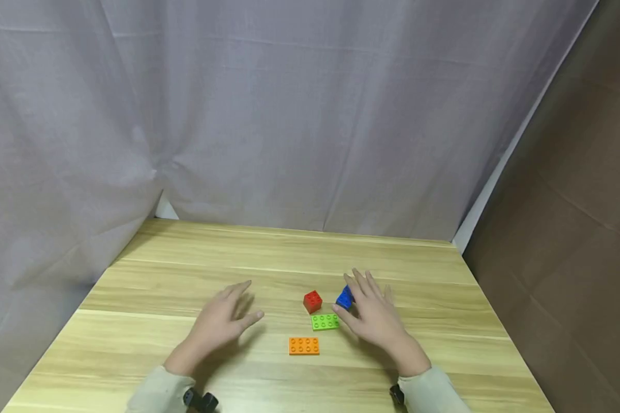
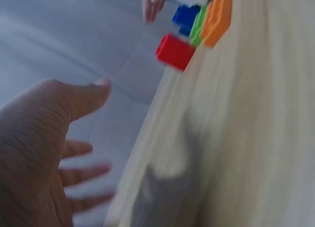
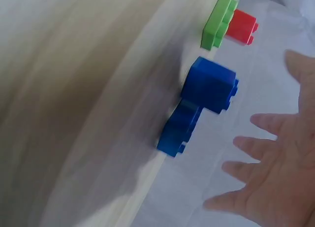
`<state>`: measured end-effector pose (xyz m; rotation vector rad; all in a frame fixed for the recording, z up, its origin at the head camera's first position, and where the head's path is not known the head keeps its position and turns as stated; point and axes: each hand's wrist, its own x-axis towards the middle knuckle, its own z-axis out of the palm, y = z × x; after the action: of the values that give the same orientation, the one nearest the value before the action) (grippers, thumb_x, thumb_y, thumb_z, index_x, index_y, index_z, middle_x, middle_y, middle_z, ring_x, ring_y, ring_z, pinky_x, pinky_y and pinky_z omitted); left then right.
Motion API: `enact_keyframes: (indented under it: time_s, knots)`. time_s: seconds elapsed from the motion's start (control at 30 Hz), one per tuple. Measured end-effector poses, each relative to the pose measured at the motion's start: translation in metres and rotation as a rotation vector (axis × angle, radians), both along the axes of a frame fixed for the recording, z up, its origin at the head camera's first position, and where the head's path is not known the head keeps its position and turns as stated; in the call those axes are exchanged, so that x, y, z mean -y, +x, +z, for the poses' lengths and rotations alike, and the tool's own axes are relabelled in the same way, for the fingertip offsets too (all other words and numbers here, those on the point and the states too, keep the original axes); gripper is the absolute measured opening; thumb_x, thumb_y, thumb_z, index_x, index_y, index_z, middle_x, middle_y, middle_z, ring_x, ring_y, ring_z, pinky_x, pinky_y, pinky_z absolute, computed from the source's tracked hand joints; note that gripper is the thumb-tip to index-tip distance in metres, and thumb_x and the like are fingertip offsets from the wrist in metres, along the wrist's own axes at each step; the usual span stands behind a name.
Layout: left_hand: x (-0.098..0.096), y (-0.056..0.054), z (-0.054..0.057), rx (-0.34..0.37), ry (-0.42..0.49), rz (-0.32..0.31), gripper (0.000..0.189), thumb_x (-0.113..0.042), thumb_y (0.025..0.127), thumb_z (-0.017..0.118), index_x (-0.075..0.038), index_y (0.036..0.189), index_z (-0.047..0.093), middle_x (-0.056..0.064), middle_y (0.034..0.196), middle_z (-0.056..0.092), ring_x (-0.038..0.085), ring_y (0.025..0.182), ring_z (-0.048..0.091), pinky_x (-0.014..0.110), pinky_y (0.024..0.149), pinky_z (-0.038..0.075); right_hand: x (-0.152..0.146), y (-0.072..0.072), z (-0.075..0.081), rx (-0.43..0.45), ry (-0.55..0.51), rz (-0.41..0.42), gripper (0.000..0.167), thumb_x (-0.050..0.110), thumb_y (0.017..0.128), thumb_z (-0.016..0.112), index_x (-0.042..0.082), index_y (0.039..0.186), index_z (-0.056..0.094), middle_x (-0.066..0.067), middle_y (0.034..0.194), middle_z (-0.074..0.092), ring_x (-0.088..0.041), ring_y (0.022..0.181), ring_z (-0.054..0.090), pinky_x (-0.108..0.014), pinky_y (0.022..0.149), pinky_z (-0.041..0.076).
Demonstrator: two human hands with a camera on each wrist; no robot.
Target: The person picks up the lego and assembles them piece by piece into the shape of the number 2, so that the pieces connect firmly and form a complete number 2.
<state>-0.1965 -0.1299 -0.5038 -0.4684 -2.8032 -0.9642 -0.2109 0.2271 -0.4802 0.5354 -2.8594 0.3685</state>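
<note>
Several toy building bricks lie on the wooden table. The red brick (image 1: 312, 302) sits behind the flat green brick (image 1: 325, 322), and the flat orange brick (image 1: 303, 346) lies nearest the person. My right hand (image 1: 379, 318) hovers with spread fingers over the blue bricks (image 1: 344, 298), partly hiding them. In the right wrist view two blue pieces show, a taller one (image 3: 209, 84) and a lower one (image 3: 179, 128), touching or nearly so; the hand stays apart from them. Left of the bricks, my left hand (image 1: 219, 321) is held above the table, fingers extended, holding nothing.
The wooden table (image 1: 227, 258) reaches back to a grey curtain (image 1: 268, 126). A brown cloth (image 1: 563, 229) hangs along the right side. Dark straps with small devices (image 1: 200, 400) sit on the wrists.
</note>
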Motion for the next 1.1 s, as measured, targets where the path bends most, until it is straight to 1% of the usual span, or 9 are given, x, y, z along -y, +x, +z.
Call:
enact_keyframes:
  time_s: [0.07, 0.13, 0.2, 0.3, 0.43, 0.53, 0.63, 0.87, 1.1]
  knots:
    - [-0.01, 0.002, -0.001, 0.061, 0.13, -0.103, 0.069, -0.046, 0.091, 0.072, -0.008, 0.145, 0.051, 0.009, 0.129, 0.065, 0.029, 0.115, 0.063, 0.054, 0.099, 0.051, 0.006, -0.003, 0.002, -0.01, -0.047, 0.029, 0.074, 0.058, 0.096, 0.059, 0.009, 0.15, 0.046, -0.014, 0.156, 0.041, -0.038, 0.144, 0.036, -0.069, 0.111, 0.03]
    - [-0.022, 0.004, -0.004, 0.125, 0.2, -0.203, 0.061, -0.038, 0.09, 0.075, -0.006, 0.139, 0.056, 0.004, 0.117, 0.069, 0.02, 0.102, 0.066, 0.042, 0.091, 0.056, 0.014, -0.007, 0.005, 0.004, -0.091, 0.052, 0.067, 0.05, 0.095, 0.065, 0.007, 0.144, 0.053, -0.013, 0.148, 0.051, -0.035, 0.137, 0.046, -0.058, 0.11, 0.039]
    - [-0.033, 0.006, -0.007, 0.157, 0.194, -0.279, 0.057, -0.037, 0.089, 0.077, -0.005, 0.133, 0.06, 0.001, 0.113, 0.069, 0.015, 0.098, 0.065, 0.036, 0.088, 0.056, 0.025, -0.012, 0.007, 0.036, -0.122, 0.068, 0.062, 0.045, 0.094, 0.069, 0.006, 0.14, 0.058, -0.013, 0.14, 0.059, -0.033, 0.13, 0.054, -0.051, 0.106, 0.046]
    - [-0.048, 0.008, -0.011, 0.164, 0.125, -0.333, 0.058, -0.043, 0.085, 0.08, -0.008, 0.128, 0.064, -0.002, 0.113, 0.067, 0.012, 0.097, 0.061, 0.033, 0.088, 0.054, 0.044, -0.02, 0.01, 0.105, -0.148, 0.082, 0.058, 0.041, 0.093, 0.072, 0.005, 0.136, 0.06, -0.013, 0.133, 0.064, -0.03, 0.123, 0.06, -0.048, 0.103, 0.05]
    - [-0.059, 0.009, -0.017, 0.139, 0.078, -0.357, 0.05, -0.042, 0.082, 0.083, -0.013, 0.12, 0.069, -0.006, 0.109, 0.065, 0.011, 0.093, 0.057, 0.031, 0.085, 0.051, 0.063, -0.031, 0.006, 0.141, -0.107, 0.108, 0.048, 0.034, 0.092, 0.075, 0.002, 0.126, 0.066, -0.012, 0.118, 0.07, -0.022, 0.102, 0.066, -0.04, 0.087, 0.057]
    - [-0.06, 0.01, -0.021, 0.123, 0.091, -0.366, 0.037, -0.037, 0.084, 0.082, -0.017, 0.113, 0.073, -0.009, 0.105, 0.065, 0.009, 0.087, 0.056, 0.027, 0.079, 0.05, 0.071, -0.034, 0.001, 0.155, -0.07, 0.109, 0.037, 0.026, 0.09, 0.076, 0.002, 0.117, 0.069, -0.01, 0.107, 0.071, -0.015, 0.086, 0.063, -0.032, 0.073, 0.056]
    - [-0.061, 0.011, -0.026, 0.112, 0.109, -0.363, 0.031, -0.036, 0.085, 0.081, -0.021, 0.111, 0.073, -0.012, 0.103, 0.064, 0.009, 0.083, 0.054, 0.025, 0.073, 0.048, 0.074, -0.034, -0.001, 0.18, -0.068, 0.093, 0.036, 0.022, 0.089, 0.078, 0.002, 0.117, 0.069, -0.011, 0.107, 0.071, -0.014, 0.084, 0.061, -0.03, 0.071, 0.054]
    - [-0.063, 0.015, -0.032, 0.059, 0.106, -0.339, 0.035, -0.042, 0.084, 0.081, -0.027, 0.114, 0.072, -0.016, 0.107, 0.063, 0.009, 0.087, 0.055, 0.025, 0.077, 0.048, 0.069, -0.028, 0.001, 0.229, -0.068, 0.051, 0.052, 0.028, 0.086, 0.081, 0.002, 0.127, 0.064, -0.013, 0.114, 0.07, -0.016, 0.089, 0.063, -0.033, 0.075, 0.056]
    - [-0.065, 0.015, -0.032, 0.026, 0.101, -0.309, 0.029, -0.04, 0.083, 0.082, -0.026, 0.108, 0.075, -0.016, 0.102, 0.065, 0.007, 0.08, 0.054, 0.023, 0.069, 0.046, 0.066, -0.025, 0.001, 0.217, -0.046, 0.05, 0.046, 0.026, 0.087, 0.081, 0.0, 0.122, 0.066, -0.012, 0.105, 0.071, -0.014, 0.08, 0.061, -0.03, 0.067, 0.055]
